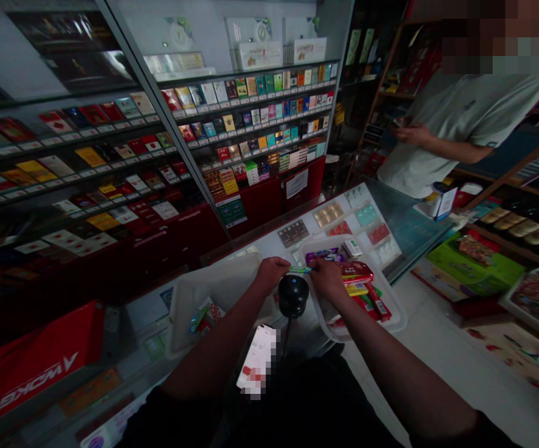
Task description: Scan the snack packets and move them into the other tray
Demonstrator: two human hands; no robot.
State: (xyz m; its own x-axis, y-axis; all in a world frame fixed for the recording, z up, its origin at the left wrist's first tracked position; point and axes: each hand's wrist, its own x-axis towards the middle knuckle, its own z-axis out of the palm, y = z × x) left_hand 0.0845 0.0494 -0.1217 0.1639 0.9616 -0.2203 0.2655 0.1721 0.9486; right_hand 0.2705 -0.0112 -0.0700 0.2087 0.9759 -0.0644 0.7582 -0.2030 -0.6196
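A slim green packet (299, 270), perhaps chewing gum, is stretched level between my two hands. My left hand (273, 275) pinches its left end, and the fingers of my right hand (328, 280) close on the other end. Just below the packet stands a black, round-headed barcode scanner (293, 294). Under my right forearm, a white plastic basket (398, 320) holds several packets, among them a red one (356, 272) and a purple one (322, 255). The left white bin (178, 311), partly behind my left forearm, has a few small packets (206, 314) at its bottom.
A lit phone (256, 358) lies in front of me. At the left sits a red box (40, 367). The glass counter (404, 211) runs to the right, where another person (460, 124) stands holding something small. Shelves of cigarette packs (251, 115) line the back wall.
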